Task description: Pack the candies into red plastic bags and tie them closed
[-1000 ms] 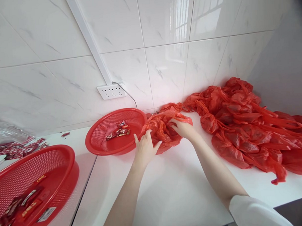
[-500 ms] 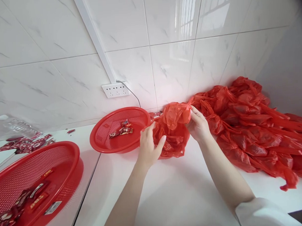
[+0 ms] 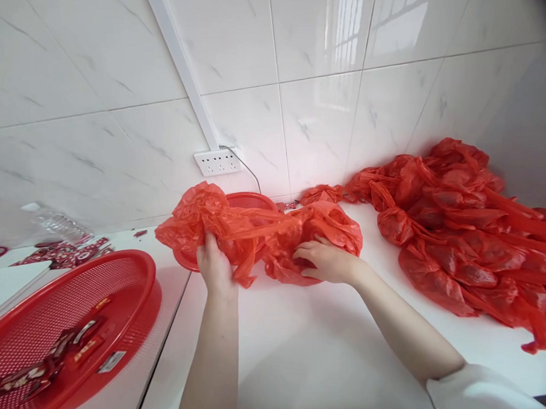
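Both hands are clamped on a thin, crinkled red plastic bag (image 3: 256, 232), the left hand (image 3: 215, 268) bunching one end and the right hand (image 3: 326, 260) the other, stretching it above the smooth white table (image 3: 315, 347) before a round red mesh basket (image 3: 250, 200), beside a heap of glossy red bags (image 3: 454, 220).

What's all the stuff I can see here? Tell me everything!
Thin red plastic bag: one, red, stretched between both hands.
Heap of crumpled red plastic bags: many, red, at the right.
Near red mesh plastic basket: one, red, lower left.
Far red mesh plastic basket: one, red, behind the held bag.
White wall socket: one, white, above the far basket.
Clear plastic bottle: one, clear, far left.
Left hand: gripping the bag.
Right hand: gripping the bag.
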Tool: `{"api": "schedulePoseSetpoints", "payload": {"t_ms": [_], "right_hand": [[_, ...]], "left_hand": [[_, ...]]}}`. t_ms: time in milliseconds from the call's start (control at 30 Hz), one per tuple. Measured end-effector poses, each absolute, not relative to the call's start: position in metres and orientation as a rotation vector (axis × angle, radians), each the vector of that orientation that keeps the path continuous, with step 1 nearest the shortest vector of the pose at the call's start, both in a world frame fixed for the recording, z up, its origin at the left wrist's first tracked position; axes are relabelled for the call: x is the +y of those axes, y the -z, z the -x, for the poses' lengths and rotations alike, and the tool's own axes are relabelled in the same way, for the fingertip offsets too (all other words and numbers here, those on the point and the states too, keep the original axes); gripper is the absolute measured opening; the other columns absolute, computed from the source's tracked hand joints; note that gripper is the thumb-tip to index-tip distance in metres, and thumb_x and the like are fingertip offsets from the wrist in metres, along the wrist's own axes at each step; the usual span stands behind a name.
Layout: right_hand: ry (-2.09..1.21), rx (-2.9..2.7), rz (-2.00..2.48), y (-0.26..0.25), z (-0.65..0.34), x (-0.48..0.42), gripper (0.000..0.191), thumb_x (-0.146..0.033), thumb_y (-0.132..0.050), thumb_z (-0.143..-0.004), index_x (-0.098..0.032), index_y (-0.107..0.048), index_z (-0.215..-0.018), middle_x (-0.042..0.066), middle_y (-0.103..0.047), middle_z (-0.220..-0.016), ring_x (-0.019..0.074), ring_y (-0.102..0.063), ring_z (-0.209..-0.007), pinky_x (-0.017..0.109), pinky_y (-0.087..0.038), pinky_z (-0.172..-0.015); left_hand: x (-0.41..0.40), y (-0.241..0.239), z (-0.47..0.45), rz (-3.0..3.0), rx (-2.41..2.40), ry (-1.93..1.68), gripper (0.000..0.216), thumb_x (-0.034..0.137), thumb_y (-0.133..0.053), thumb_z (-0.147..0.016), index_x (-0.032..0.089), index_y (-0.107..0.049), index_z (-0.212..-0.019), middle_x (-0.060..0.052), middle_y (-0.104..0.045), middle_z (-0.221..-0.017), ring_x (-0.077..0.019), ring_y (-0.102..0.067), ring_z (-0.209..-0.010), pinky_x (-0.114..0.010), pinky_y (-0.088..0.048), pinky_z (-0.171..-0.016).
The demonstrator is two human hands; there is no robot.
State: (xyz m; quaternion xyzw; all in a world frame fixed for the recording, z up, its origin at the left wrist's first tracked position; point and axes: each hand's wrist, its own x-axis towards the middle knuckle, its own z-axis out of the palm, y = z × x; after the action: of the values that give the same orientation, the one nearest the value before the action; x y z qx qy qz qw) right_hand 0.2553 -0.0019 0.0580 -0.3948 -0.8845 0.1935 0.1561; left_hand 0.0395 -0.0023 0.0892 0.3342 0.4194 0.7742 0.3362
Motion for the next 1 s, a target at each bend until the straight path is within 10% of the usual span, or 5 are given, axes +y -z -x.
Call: {"api": "schedulePoseSetpoints", "payload": {"t_ms": [133, 367, 467, 600, 1000], "right_hand": [[-0.106, -2.286, 1.609, -0.041, -0.263, 0.020, 0.034, -0.007, -0.045, -0.086, -0.018, -0.064, -0.113, 0.014, -0.061, -0.127, 0.0289, -0.053, -0.120, 0.057, -0.021, -0.110], [-0.379, -2.066, 0.909, -0.075, -0.259, -0.009, 0.061, -0.035, -0.062, -0.085, -0.024, -0.040, -0.141, 0.011, -0.041, -0.147, 0.0264, -0.043, -0.132, 0.040, -0.041, -0.103], [-0.612, -1.900, 0.819, -0.083, -0.256, -0.017, 0.023, -0.037, -0.055, -0.089, -0.020, -0.066, -0.100, 0.009, -0.065, -0.112, 0.0224, -0.062, -0.103, 0.033, -0.050, -0.085], [-0.892, -1.396, 0.986, -0.082, -0.268, -0.006, 0.034, -0.044, -0.057, -0.086, -0.018, -0.054, -0.064, -0.002, -0.054, -0.057, 0.0113, -0.051, -0.054, 0.024, -0.043, -0.055], [-1.130, -1.224, 1.135, -0.075, -0.266, 0.001, 0.034, -0.046, -0.055, -0.082, -0.018, -0.053, -0.064, -0.004, -0.050, -0.053, 0.0089, -0.041, -0.045, 0.021, -0.029, -0.043]], "left_hand": [[-0.007, -0.093, -0.037, -0.874, 1.174, -1.932, 0.034, 0.049, -0.061, -0.082, 0.027, -0.063, -0.108, -0.004, -0.065, -0.118, -0.0263, -0.060, -0.112, -0.045, -0.051, -0.092], [-0.009, -0.086, -0.052, -1.176, 1.277, -1.532, 0.041, 0.050, -0.062, -0.080, 0.023, -0.064, -0.111, -0.007, -0.067, -0.115, -0.0264, -0.062, -0.108, -0.040, -0.050, -0.091], [-0.015, -0.089, -0.051, -1.489, 1.303, -1.157, 0.043, 0.049, -0.064, -0.079, 0.023, -0.062, -0.114, -0.007, -0.068, -0.113, -0.0257, -0.064, -0.104, -0.036, -0.051, -0.087], [-0.017, -0.092, -0.037, -1.643, 1.403, -0.837, 0.052, 0.055, -0.059, -0.080, 0.024, -0.057, -0.123, -0.006, -0.071, -0.091, -0.0236, -0.068, -0.080, -0.033, -0.053, -0.070], [-0.048, -0.112, -0.048, -2.151, 1.155, -0.981, 0.025, 0.037, -0.049, -0.092, 0.024, -0.069, -0.099, -0.004, -0.068, -0.106, -0.0195, -0.063, -0.095, -0.030, -0.049, -0.083]]}}
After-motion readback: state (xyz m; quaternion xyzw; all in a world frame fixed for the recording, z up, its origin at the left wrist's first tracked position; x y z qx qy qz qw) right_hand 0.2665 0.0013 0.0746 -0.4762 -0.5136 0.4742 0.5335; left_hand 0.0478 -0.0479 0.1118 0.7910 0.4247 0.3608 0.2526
